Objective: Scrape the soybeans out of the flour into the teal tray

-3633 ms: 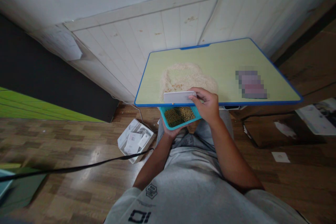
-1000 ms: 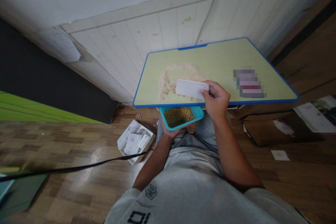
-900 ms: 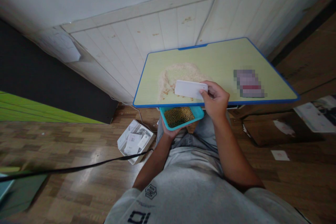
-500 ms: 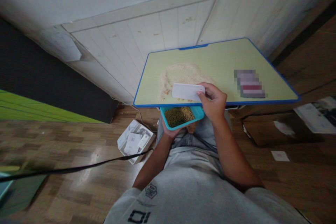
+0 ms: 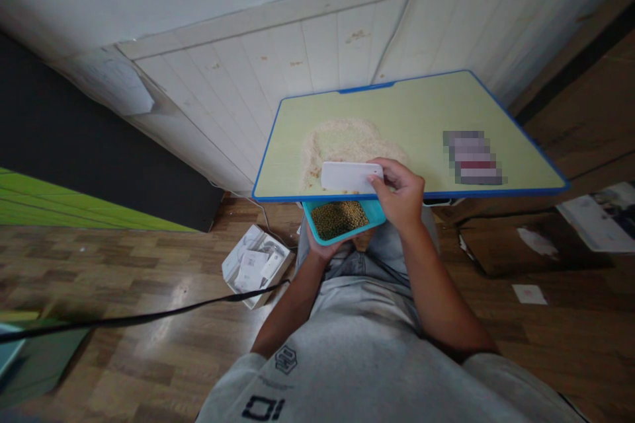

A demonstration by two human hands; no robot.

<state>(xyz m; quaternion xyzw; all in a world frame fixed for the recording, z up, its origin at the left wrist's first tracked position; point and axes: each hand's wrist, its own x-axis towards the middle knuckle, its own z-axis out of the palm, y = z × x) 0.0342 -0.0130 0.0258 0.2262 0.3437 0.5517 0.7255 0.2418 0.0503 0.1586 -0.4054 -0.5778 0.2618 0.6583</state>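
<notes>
My left hand (image 5: 326,249) is closed around the underside of a teal plastic tray (image 5: 308,213), just below the table's near edge. Inside the tray lie green beans (image 5: 329,219) and yellowish beans (image 5: 356,213). My right hand (image 5: 403,195) pinches the right end of a flat white scraper (image 5: 346,176), held close over the tabletop near that edge. Behind and left of the scraper spreads a thin layer of pale, rice-like grains (image 5: 342,129). Small orange-brown bits (image 5: 313,175) lie among them at the left. The scraper hides whatever is directly behind it.
The folding table (image 5: 421,106) has a pale green top with a blue rim, against a panelled wall. A blurred-out rectangular item (image 5: 473,158) lies on its right side. A white box of papers (image 5: 258,264) and a cardboard box (image 5: 530,244) stand on the floor.
My right hand and the scraper have moved slightly left and a little toward the near edge. Fewer yellow beans show along that edge. My left hand and the tray have barely moved.
</notes>
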